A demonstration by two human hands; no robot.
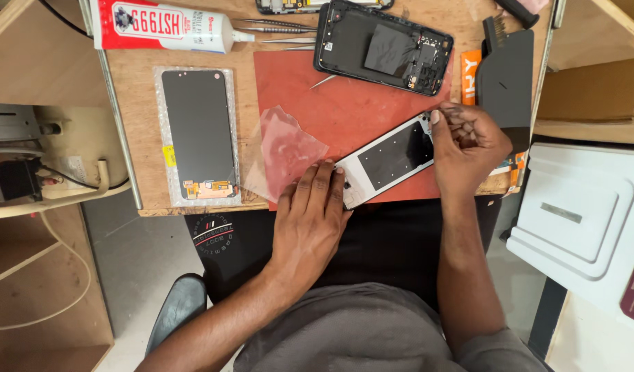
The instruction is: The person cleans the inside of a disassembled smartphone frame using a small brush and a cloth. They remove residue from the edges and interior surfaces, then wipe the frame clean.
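Head view only. Left hand (pixel 310 210) lies flat, fingers extended, pressing the near end of a white phone frame (pixel 389 160) against a red mat (pixel 344 103). Right hand (pixel 468 141) is curled, fingertips pinched on the frame's far corner. The frame lies diagonally across the mat's near right part, its near end at the counter's front edge.

A clear plastic film (pixel 284 150) lies loose, overlapping the mat's left edge, just beside the left hand. Left of it, on bare wooden counter (pixel 141 138), a bagged dark screen panel (pixel 198 134) lies parallel to the side edge, with open wood all round it. A white adhesive tube (pixel 162 26) lies along the far edge; tweezers (pixel 279 29) lie beside its nozzle. An opened black phone body (pixel 382 47) straddles the mat's far edge, well apart from both hands. A black folder-like item (pixel 506 83) crowds the right edge beside the right hand, leaving little room there. Mat centre is open.
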